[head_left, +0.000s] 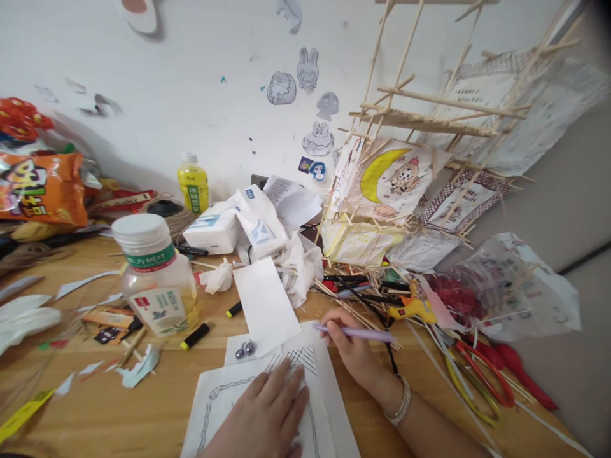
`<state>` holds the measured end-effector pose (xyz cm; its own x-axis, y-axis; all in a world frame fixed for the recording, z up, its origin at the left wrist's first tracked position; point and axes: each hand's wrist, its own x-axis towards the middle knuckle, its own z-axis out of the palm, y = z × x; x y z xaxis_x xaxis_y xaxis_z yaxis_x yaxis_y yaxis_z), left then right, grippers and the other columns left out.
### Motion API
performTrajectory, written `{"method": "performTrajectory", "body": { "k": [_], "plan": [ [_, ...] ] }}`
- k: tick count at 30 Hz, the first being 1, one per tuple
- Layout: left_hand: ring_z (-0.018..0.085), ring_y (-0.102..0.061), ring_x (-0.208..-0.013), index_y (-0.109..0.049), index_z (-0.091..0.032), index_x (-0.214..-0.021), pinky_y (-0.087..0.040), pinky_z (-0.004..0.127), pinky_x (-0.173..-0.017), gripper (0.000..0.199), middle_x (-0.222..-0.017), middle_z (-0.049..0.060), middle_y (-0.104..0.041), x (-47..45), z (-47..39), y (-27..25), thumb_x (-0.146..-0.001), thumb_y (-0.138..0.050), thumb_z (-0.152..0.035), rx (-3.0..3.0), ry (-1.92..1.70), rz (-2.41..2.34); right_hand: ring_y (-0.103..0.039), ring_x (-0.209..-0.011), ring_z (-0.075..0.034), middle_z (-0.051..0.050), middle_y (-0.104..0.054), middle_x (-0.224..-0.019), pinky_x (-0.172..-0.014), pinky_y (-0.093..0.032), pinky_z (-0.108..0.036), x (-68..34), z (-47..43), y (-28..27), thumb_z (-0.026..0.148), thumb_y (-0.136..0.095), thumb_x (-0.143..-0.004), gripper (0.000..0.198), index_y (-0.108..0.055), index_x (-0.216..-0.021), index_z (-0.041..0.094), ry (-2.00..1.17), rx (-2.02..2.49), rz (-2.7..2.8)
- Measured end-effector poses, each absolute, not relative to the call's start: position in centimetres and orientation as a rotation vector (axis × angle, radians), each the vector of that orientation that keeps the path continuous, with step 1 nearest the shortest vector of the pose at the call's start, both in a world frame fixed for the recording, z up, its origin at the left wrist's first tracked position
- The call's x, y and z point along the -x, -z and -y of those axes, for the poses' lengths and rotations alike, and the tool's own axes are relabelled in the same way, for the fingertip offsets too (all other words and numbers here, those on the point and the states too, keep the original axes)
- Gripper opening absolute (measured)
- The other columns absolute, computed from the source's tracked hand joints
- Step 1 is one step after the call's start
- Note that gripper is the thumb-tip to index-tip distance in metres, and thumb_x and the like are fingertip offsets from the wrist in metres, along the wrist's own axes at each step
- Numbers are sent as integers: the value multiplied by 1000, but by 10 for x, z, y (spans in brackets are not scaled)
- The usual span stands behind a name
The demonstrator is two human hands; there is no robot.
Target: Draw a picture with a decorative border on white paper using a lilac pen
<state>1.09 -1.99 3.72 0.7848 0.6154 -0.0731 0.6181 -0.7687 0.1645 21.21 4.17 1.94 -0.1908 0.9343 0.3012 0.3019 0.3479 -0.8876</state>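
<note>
My left hand (267,413) lies flat with fingers stretched over a sheet of drawing paper (195,413). The sheet carries a wavy black border and a patch of crosshatched lines near its top. A light purple pen (365,333) is pinched in my right hand (351,353), its barrel lying nearly level and pointing right. This hand is just right of the crosshatching, over a white sheet (341,420) underneath. Two shiny round beads (245,349) sit at the drawing's upper edge. Beyond them lies a blank white card (267,302).
A plastic jar (157,280) and black marker caps (195,336) stand and lie on the left. Tissue packs (214,228) and a yellow bottle (193,184) are by the wall. On the right are a stick frame with drawings (391,178), a glue gun (413,308) and scissors (484,372).
</note>
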Motion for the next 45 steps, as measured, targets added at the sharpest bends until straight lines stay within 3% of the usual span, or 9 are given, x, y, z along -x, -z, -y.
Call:
{"method": "performTrajectory", "body": {
  "k": [4,12,18,27,34,45],
  "plan": [
    [39,-44,-126,-51,-8,-133,-43,50,-100,54,-139,19,-45,-15,18,-37,-80,-62,-16,-2813,145,-885,-58,-83,-19,-3,-62,-87,-76,-47,-29,-208,-38,-25,31,-56,-85,11,-57,-90,22,-827,1148,1703],
    [38,-43,-127,-51,-10,-133,-41,51,-101,57,-142,19,-43,-14,20,-11,-76,-59,-12,-2819,43,-870,-44,-59,-13,4,-41,-59,-57,-36,-25,-203,-33,-15,30,-43,-89,29,-37,-61,22,-937,1200,1978],
    [36,-45,-126,-54,-11,-130,-41,49,-100,49,-140,19,-45,-13,25,-23,-81,-58,-14,-2817,-33,-920,-39,-56,-12,5,-36,-57,-54,-28,-27,-201,-35,-10,23,-42,-87,30,-30,-59,22,-743,1134,2142],
    [38,-46,-125,-54,-8,-130,-42,52,-97,55,-138,22,-47,-16,23,-35,-75,-55,-10,-2814,36,-916,-39,-56,-12,5,-35,-56,-54,-27,-27,-202,-36,-11,24,-41,-87,31,-28,-59,22,-703,1125,2184],
    [35,-42,-128,-53,-11,-130,-38,49,-102,55,-141,19,-45,-15,27,-28,-74,-56,-11,-2795,-39,-963,-38,-55,-13,5,-34,-54,-53,-27,-27,-201,-35,-12,26,-40,-87,32,-26,-58,22,-685,1132,2214],
    [38,-45,-124,-55,-9,-129,-42,52,-97,52,-139,20,-47,-14,25,-31,-77,-57,-13,-2812,-26,-929,-40,-55,-13,5,-34,-55,-54,-28,-27,-202,-34,-13,24,-40,-87,32,-27,-59,22,-646,1126,2233]
  ]
}}
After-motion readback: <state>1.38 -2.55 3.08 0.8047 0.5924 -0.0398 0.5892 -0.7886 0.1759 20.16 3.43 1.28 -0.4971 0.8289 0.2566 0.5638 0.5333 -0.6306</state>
